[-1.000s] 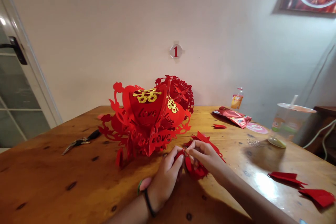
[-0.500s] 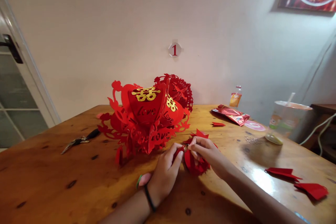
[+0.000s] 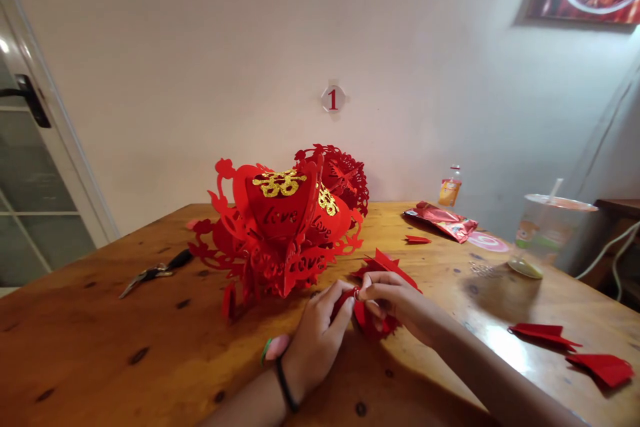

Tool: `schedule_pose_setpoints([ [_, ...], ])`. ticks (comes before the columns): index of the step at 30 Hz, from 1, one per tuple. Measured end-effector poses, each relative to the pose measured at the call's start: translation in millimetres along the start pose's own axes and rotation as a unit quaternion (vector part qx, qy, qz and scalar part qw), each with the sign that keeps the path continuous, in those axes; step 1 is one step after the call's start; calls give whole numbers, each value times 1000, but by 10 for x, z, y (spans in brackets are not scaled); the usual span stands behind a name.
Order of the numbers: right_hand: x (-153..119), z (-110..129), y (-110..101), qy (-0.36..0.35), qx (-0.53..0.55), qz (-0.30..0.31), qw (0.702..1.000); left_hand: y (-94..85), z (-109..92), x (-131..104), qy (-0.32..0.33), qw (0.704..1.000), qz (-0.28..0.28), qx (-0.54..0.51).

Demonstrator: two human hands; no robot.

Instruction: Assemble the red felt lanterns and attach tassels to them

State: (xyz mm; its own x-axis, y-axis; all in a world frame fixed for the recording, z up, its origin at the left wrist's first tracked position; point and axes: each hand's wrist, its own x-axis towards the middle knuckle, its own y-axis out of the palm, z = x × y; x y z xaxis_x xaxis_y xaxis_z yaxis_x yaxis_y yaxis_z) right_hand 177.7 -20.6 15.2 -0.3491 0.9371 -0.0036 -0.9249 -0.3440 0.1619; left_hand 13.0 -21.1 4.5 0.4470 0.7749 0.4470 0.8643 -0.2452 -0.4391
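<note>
My left hand (image 3: 320, 327) is closed round a small red felt piece (image 3: 344, 299), its thumb and forefinger gripping the end. At that end, the fingertips of my right hand (image 3: 395, 297) pinch a tiny shiny metal ring (image 3: 356, 293), partly hidden by the fingers. Under and behind my right hand lies a bundle of red felt cut-outs (image 3: 383, 261). Just beyond my left hand stands a large red felt lantern (image 3: 270, 217) with gold characters and cut-out "Love" lettering. A second round red lantern (image 3: 350, 177) sits behind it, against the wall.
Pliers or scissors with a dark handle (image 3: 155, 272) lie at left. On the right are two folded red pieces (image 3: 603, 370), small metal rings (image 3: 483, 269), a clear plastic cup with straw (image 3: 545, 230), a red packet (image 3: 443, 220) and an orange drink bottle (image 3: 450, 188).
My hands have moved slightly down relative to the red bundle, still fingertip to fingertip. The ring between them now shows a little nearer to me. The view has shifted slightly.
</note>
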Motion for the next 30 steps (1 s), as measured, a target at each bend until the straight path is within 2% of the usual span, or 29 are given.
schedule_pose_setpoints([
  [10,-2,12,10,-18,15,-4,1000,6,-7,0,-13,1000,-4,-7],
  [20,-6,-1,12,-31,11,-17,999,7,-27,-23,20,999,10,-24],
  [24,2,-24,9,-63,-7,-49,997,22,-38,-49,20,999,5,35],
  [27,10,-11,19,-104,-22,-82,991,-7,-94,-93,22,993,-23,112],
  [30,21,21,59,-135,7,-106,985,-104,-175,-140,46,986,-60,148],
])
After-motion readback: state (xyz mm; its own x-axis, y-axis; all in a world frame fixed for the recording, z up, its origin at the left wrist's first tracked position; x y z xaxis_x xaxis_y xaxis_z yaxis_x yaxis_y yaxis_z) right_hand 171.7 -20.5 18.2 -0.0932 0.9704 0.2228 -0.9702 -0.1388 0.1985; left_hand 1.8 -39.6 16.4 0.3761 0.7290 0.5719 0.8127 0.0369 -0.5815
